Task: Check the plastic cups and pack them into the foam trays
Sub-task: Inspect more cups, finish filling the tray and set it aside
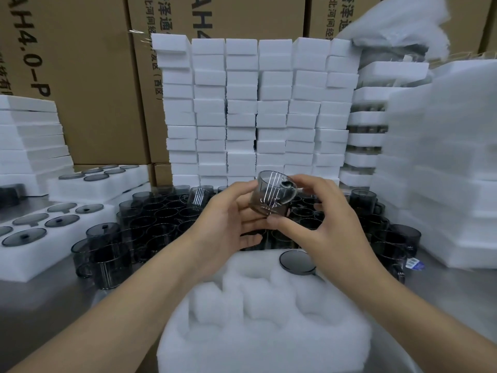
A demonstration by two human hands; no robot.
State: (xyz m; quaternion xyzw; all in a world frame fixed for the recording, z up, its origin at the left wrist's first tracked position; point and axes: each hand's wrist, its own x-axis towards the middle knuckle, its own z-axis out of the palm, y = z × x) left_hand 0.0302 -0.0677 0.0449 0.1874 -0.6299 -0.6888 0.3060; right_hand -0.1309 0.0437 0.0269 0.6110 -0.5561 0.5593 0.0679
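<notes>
I hold one smoky grey transparent plastic cup [270, 193] tilted on its side, above the table's middle. My left hand [231, 219] cups it from below and from the left. My right hand [322, 219] grips its right side with thumb under and fingers over. Right below, a white foam tray [263, 327] with round hollows sits at the near edge; one grey cup [295, 261] sits in its far right hollow. Many loose grey cups [161, 219] stand crowded on the table behind the tray.
Filled foam trays [61, 227] with cups in them lie at the left. A wall of stacked white foam blocks [258, 109] stands behind the cups. More foam stacks [443, 162] rise at the right, and cardboard boxes [88, 76] fill the back.
</notes>
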